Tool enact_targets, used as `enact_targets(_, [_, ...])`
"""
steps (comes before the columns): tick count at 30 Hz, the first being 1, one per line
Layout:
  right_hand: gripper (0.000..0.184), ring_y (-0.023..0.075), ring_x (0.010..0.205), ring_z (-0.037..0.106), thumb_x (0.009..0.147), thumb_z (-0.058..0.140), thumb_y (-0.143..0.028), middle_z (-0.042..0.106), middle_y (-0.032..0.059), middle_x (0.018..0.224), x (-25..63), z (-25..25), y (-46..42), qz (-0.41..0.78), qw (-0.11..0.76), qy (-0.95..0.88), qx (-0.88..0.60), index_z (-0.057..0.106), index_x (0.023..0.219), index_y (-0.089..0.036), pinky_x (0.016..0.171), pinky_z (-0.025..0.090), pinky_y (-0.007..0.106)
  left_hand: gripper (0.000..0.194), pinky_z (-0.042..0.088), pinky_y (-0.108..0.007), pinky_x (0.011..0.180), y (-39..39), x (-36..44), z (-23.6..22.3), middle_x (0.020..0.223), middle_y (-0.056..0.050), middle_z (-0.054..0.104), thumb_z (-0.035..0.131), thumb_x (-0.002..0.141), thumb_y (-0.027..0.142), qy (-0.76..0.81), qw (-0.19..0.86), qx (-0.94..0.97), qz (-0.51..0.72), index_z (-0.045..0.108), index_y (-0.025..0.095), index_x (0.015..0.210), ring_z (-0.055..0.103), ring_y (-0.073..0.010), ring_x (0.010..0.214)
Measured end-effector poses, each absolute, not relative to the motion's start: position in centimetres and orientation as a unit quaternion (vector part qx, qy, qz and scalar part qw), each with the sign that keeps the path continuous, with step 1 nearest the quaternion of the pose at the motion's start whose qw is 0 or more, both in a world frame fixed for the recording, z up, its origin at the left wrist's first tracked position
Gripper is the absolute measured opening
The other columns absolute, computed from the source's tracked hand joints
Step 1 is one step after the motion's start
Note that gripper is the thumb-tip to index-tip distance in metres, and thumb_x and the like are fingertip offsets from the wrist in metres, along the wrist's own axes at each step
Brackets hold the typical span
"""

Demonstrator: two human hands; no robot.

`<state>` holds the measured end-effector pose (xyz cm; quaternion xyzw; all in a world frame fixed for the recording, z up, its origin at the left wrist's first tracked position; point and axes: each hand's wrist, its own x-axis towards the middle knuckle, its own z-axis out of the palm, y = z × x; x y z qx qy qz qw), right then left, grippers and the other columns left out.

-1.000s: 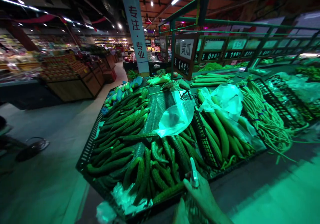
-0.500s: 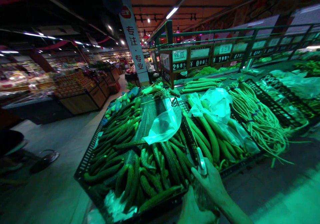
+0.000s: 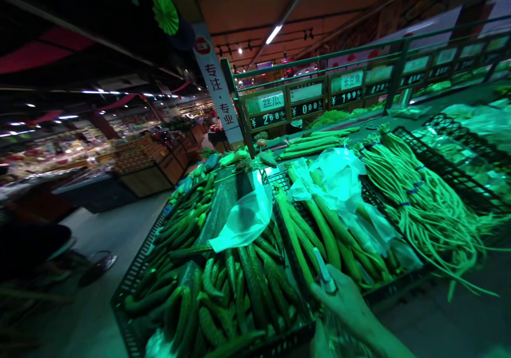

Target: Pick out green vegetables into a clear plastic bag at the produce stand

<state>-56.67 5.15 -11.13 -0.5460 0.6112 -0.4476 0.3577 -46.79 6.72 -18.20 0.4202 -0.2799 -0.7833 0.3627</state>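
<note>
At the crate's near edge, the right hand clasped a small white spray bottle, nozzle angled up-left (toward dark bumpy cucumbers); left hand barely visible, grip indeterminable.

a supermarket's vegetable section

this is a large indoor food shop. black plastic crates sit side by side on a long display stand, heaped with loose cucumbers, smooth long gourds and tied bundles of long beans. thin plastic bags lie on the produce. above the stand a green metal rail carries a row of price boards with chinese names and digital prices in yuan. a white hanging banner bears red chinese characters. across the aisle, wooden display bins and lit shelves full of goods stretch back under ceiling strip lights.
</note>
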Motion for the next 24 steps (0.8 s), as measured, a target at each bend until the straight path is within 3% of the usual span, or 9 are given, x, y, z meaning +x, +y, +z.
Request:
enact_targets(2, [0.032, 0.0220, 0.071, 0.055, 0.094, 0.063, -0.055, 0.057, -0.0023, 0.074, -57.9, -11.1, 4.4, -0.442, 0.356, 0.605, -0.559, 0.056, 0.084, -0.025, 0.067, 0.038, 0.034, 0.129, 0.045, -0.049, 0.133, 6.6, -47.9, -17.5, 0.147, -0.015, 0.073, 0.077, 0.026, 0.106, -0.291, 0.373, 0.431, -0.768, 0.068, 0.027, 0.128, 0.039, -0.0449, 0.166])
enact_targets(4, [0.032, 0.0212, 0.068, 0.053, 0.093, 0.062, -0.054, 0.055, -0.0024, 0.072, -58.9, -10.6, 3.5, -0.448, 0.345, 0.598, -0.568, 0.055, 0.080, -0.025, 0.066, 0.036, 0.035, 0.113, 0.050, -0.052, 0.128, 7.0, -48.4, -16.1, 0.135, -0.014, 0.079, 0.100, 0.035, 0.071, -0.320, 0.376, 0.449, -0.744, 0.064, 0.028, 0.133, 0.051, -0.0454, 0.158])
enact_targets(6, [0.030, 0.0213, 0.069, 0.052, 0.092, 0.062, -0.052, 0.054, -0.0026, 0.073, -59.7, -9.6, 2.4, -0.455, 0.354, 0.575, -0.580, 0.054, 0.080, -0.025, 0.067, 0.036, 0.035, 0.108, 0.055, -0.052, 0.122, 7.7, -48.6, -14.1, 0.132, -0.013, 0.080, 0.103, 0.042, 0.034, -0.360, 0.381, 0.458, -0.718, 0.058, 0.027, 0.140, 0.064, -0.0443, 0.145])
enact_targets(7, [0.029, 0.0218, 0.070, 0.053, 0.091, 0.062, -0.051, 0.055, -0.0024, 0.074, -60.1, -8.9, 1.7, -0.454, 0.367, 0.560, -0.588, 0.054, 0.081, -0.025, 0.067, 0.036, 0.035, 0.103, 0.058, -0.050, 0.119, 7.9, -48.7, -13.1, 0.132, -0.013, 0.080, 0.099, 0.047, 0.026, -0.387, 0.380, 0.461, -0.703, 0.056, 0.025, 0.140, 0.069, -0.0424, 0.137])
enact_targets(11, [0.032, 0.0244, 0.076, 0.056, 0.088, 0.065, -0.055, 0.059, -0.0001, 0.081, -61.1, -6.1, -1.8, -0.440, 0.409, 0.509, -0.616, 0.056, 0.087, -0.025, 0.071, 0.039, 0.037, 0.082, 0.064, -0.043, 0.106, 7.3, -49.1, -9.5, 0.128, -0.014, 0.081, 0.089, 0.062, 0.025, -0.435, 0.378, 0.505, -0.642, 0.054, 0.020, 0.136, 0.077, -0.0361, 0.122])
enact_targets(16, [0.034, 0.0226, 0.067, 0.052, 0.089, 0.065, -0.054, 0.055, -0.0012, 0.068, -60.9, -3.2, -5.7, -0.464, 0.369, 0.489, -0.640, 0.054, 0.073, -0.027, 0.066, 0.034, 0.037, 0.103, 0.057, -0.046, 0.118, 4.0, -48.7, -7.7, 0.149, -0.023, 0.068, 0.090, 0.063, 0.030, -0.473, 0.395, 0.557, -0.557, 0.038, 0.013, 0.150, 0.068, -0.0372, 0.138])
enact_targets(19, [0.032, 0.0199, 0.065, 0.049, 0.091, 0.066, -0.051, 0.053, -0.0034, 0.068, -60.5, -1.6, -7.8, -0.488, 0.367, 0.461, -0.644, 0.053, 0.076, -0.026, 0.065, 0.035, 0.036, 0.088, 0.058, -0.046, 0.111, 1.5, -48.3, -6.2, 0.139, -0.019, 0.074, 0.087, 0.066, 0.029, -0.487, 0.420, 0.553, -0.529, 0.047, 0.014, 0.142, 0.072, -0.0361, 0.129])
enact_targets(24, [0.034, 0.0211, 0.076, 0.058, 0.090, 0.071, -0.056, 0.066, -0.0009, 0.083, -61.9, 1.8, -13.1, -0.517, 0.346, 0.445, -0.644, 0.066, 0.092, -0.022, 0.072, 0.043, 0.034, 0.066, 0.060, -0.041, 0.095, -3.4, -48.8, -2.0, 0.122, -0.012, 0.080, 0.092, 0.071, 0.037, -0.529, 0.432, 0.537, -0.495, 0.061, 0.018, 0.126, 0.075, -0.0314, 0.113])
